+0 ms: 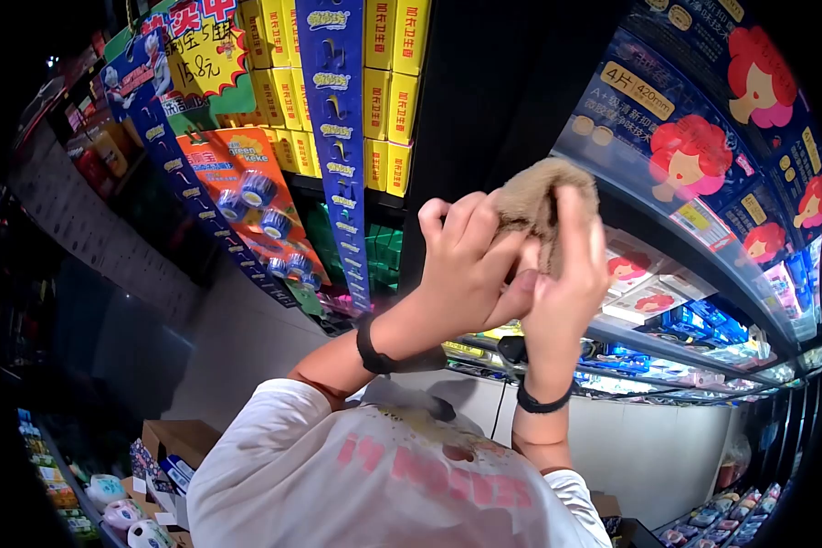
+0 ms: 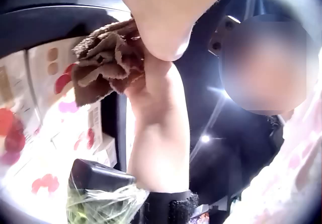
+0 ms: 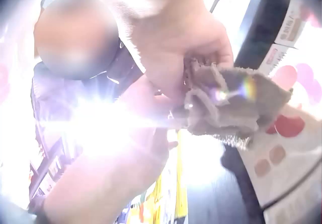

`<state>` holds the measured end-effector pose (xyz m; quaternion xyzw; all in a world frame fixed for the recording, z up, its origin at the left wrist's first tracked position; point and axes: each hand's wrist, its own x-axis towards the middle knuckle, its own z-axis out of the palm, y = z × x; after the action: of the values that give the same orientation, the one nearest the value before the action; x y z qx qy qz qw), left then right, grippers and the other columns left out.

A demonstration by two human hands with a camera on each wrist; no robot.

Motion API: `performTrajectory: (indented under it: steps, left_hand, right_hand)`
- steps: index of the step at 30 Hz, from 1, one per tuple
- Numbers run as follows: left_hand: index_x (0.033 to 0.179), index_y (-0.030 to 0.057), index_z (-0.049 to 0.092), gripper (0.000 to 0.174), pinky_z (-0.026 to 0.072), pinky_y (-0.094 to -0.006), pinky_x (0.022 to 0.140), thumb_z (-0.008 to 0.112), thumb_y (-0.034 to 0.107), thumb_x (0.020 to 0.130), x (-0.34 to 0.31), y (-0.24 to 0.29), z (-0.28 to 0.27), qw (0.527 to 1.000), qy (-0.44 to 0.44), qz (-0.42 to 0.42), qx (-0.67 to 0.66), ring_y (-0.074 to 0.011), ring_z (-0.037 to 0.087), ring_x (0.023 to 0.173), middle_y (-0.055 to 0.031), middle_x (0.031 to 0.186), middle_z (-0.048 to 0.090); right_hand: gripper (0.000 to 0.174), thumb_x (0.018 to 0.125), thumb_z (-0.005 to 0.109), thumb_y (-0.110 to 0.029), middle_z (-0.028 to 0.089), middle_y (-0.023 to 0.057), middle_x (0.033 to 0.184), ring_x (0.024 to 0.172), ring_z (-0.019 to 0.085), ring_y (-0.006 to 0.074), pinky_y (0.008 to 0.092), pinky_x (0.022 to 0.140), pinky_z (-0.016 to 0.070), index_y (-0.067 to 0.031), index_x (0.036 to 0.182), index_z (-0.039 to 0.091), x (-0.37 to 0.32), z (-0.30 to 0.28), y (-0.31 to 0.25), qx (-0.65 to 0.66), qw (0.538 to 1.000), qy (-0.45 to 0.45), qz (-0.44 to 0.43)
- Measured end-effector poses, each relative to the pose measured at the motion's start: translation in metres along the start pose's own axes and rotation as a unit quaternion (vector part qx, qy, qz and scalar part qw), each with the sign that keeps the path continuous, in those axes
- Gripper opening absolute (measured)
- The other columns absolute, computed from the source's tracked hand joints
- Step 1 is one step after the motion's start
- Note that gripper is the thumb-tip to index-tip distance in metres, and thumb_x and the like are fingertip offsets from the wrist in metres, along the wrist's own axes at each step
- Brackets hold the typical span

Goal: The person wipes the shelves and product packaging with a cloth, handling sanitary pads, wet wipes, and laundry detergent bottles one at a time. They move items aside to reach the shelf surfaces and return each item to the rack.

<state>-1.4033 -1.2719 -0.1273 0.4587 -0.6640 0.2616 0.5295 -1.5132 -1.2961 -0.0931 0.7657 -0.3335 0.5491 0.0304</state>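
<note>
A brown cloth (image 1: 530, 196) is bunched between both hands, in front of the shelves. My left hand (image 1: 466, 265) has its fingers bent at the cloth's left side and grips it. From the right, my right hand (image 1: 571, 265) holds the cloth with fingers wrapped over it, its thumb close to the left hand's. In the right wrist view the folded cloth (image 3: 231, 103) sticks out of the right hand (image 3: 176, 45). The left wrist view shows the crumpled cloth (image 2: 103, 65) beside the hands; the left hand's (image 2: 161, 17) fingers are hidden there.
Yellow boxes (image 1: 393, 100) and a hanging orange card (image 1: 256, 196) stand at the left. Shelves with blue packs (image 1: 612, 100) run along the right, behind a clear shelf edge. A cardboard box (image 1: 178, 438) and bottles (image 1: 119, 511) are low at the left.
</note>
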Motion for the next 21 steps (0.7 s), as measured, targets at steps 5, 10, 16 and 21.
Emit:
performTrajectory:
  steps: [5,10,16,21]
  left_hand:
    - [0.100,0.0041,0.058,0.037,0.0267,-0.0474,0.083,0.056,0.024,0.068,-0.060,-0.021,0.012,0.999,-0.003,-0.040,0.002,-0.0314,0.041,0.102,-0.0166,0.113,0.045]
    - [0.093,0.0029,0.058,0.038,0.0257,-0.0476,0.085,0.054,0.036,0.074,-0.015,-0.028,0.005,0.999,0.006,0.014,-0.038,-0.0347,0.039,0.102,-0.0203,0.117,0.042]
    - [0.080,0.0060,0.057,0.028,0.0272,-0.0455,0.082,0.056,0.032,0.071,-0.003,-0.030,-0.003,0.998,0.013,0.003,-0.068,-0.0342,0.045,0.095,-0.0192,0.109,0.049]
    - [0.093,0.0034,0.058,0.034,0.0298,-0.0439,0.079,0.061,0.021,0.064,-0.072,-0.028,0.010,0.996,-0.029,-0.046,-0.067,-0.0318,0.047,0.094,-0.0162,0.107,0.049]
  right_hand:
    - [0.044,0.076,0.055,0.002,0.053,0.0239,0.105,0.087,0.059,0.0410,0.0390,0.072,0.0496,-0.0046,0.119,0.054,-0.056,0.029,0.003,0.036,0.993,-0.098,0.048]
    - [0.041,0.079,0.057,-0.001,0.054,0.0242,0.106,0.089,0.059,0.0381,0.0377,0.074,0.0487,0.0008,0.120,0.052,-0.021,0.021,-0.004,0.053,0.998,-0.028,-0.003]
    - [0.039,0.078,0.059,-0.002,0.057,0.0232,0.104,0.091,0.061,0.0366,0.0356,0.072,0.0500,0.0006,0.117,0.055,-0.015,0.018,-0.012,0.023,0.999,-0.040,0.007]
    - [0.041,0.070,0.063,-0.007,0.057,0.0168,0.097,0.072,0.063,0.0326,0.0372,0.061,0.0521,-0.0057,0.111,0.059,-0.087,0.046,0.013,0.018,0.997,-0.064,0.044]
